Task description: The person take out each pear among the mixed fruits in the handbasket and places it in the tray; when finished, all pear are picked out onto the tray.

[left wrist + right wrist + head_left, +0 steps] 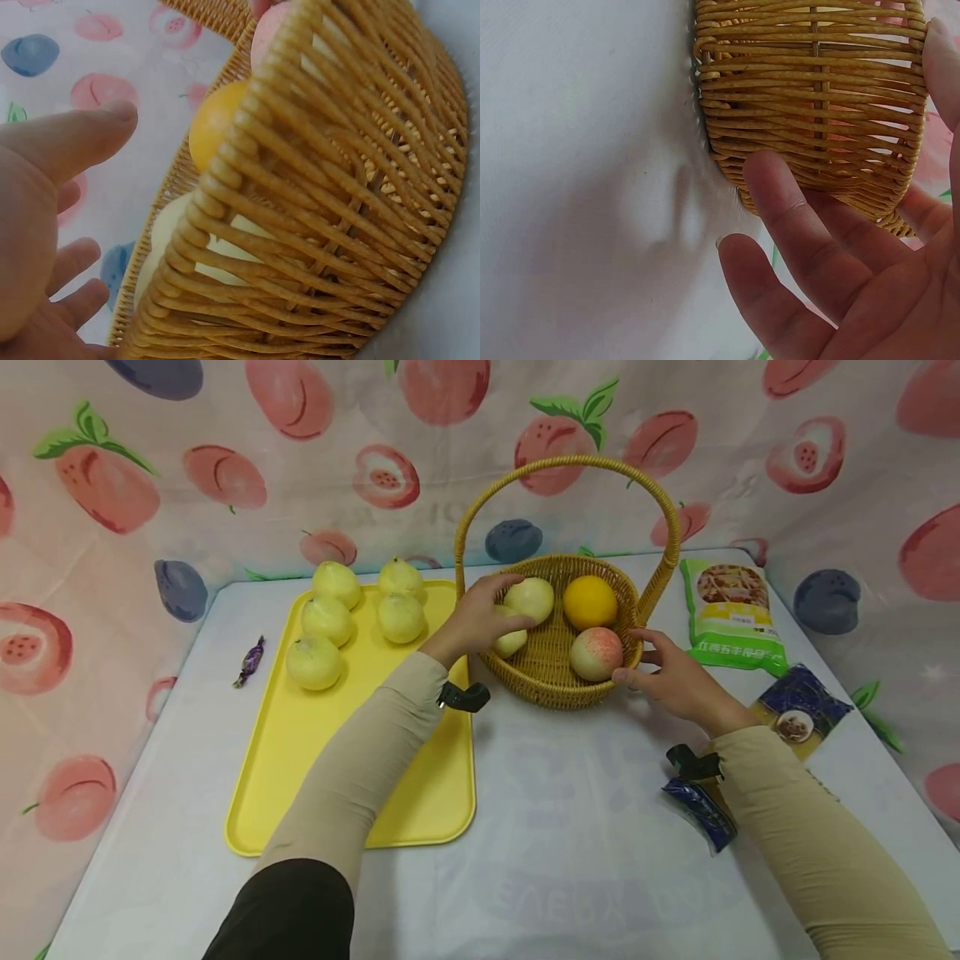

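A wicker basket with a tall handle holds two pale yellow-green fruits, an orange and a pink-and-cream peach. My left hand hovers over the basket's left side by the pale fruits, fingers spread; in the left wrist view that hand is beside the rim with nothing gripped. At the basket's right rim is my right hand, its thumb and a finger on the rim. The right wrist view shows the right hand with fingers against the woven side.
A yellow tray at the left bears several pale yellow-green fruits. Left of it lies a purple-wrapped candy. On the right are a green food packet, a blue-and-gold packet and a small dark blue packet near my right wrist.
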Demonstrator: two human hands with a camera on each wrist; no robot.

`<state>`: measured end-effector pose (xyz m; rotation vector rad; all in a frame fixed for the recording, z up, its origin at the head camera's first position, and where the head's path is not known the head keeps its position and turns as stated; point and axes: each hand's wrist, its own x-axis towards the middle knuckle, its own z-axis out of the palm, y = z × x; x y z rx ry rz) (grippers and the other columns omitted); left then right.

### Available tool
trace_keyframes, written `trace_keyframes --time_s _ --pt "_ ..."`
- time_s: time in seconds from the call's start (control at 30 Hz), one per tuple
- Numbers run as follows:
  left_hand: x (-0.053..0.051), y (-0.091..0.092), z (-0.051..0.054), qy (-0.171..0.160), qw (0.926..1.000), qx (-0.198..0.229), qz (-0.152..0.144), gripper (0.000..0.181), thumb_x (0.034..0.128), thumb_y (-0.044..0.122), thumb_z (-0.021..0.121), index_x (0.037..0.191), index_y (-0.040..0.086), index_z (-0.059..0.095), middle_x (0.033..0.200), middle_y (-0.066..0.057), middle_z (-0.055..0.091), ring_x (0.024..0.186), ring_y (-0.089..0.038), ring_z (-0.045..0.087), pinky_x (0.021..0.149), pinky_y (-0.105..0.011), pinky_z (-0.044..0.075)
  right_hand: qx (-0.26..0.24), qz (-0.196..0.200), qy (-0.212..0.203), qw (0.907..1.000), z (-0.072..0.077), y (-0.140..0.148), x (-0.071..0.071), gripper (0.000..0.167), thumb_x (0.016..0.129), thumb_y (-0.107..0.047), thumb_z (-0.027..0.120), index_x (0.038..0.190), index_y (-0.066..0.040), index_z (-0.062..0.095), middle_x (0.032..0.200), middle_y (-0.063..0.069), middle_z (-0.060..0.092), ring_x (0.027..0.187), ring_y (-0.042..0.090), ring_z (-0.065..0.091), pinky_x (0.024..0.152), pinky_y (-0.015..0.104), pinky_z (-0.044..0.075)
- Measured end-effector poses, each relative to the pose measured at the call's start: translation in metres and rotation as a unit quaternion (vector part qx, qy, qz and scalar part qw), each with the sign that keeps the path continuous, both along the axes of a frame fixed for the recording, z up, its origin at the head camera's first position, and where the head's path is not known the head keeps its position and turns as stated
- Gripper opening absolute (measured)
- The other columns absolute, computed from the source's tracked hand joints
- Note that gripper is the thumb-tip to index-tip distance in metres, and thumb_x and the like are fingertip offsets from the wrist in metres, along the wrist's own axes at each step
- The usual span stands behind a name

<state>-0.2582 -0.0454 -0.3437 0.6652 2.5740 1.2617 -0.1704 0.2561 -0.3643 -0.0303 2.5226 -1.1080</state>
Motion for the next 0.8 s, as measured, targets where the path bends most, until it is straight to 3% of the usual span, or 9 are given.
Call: trace_keyframes --time_s 0.4,0.8 --pt "-0.012 0.005 -0.005 -0.017 0.9997 0.01 0.013 0.068 0.0944 0.032 0.072 0.153 0.012 0.043 0.156 -0.006 0.038 0.143 -0.026 0.033 0.113 -0.041 0.033 -0.001 0.005 0.001 1.0 0.0 0.001 0.001 0.103 0.09 -0.06 0.065 0.162 -0.012 0.008 0.155 0.033 0.027 0.138 0.051 0.031 0.103 0.068 0.035" --pt "-0.012 0.007 -0.006 -0.039 0.9989 0.02 0.017 0.069 0.0941 0.037 0.072 0.154 0.017 0.042 0.154 -0.004 0.041 0.137 -0.024 0.041 0.107 -0.039 0.039 0.006 0.005 0.005 1.0 0.0 -0.001 0.001 0.103 0.091 -0.061 0.064 0.162 -0.012 0.008 0.154 0.034 0.027 0.138 0.052 0.031 0.104 0.068 0.034"
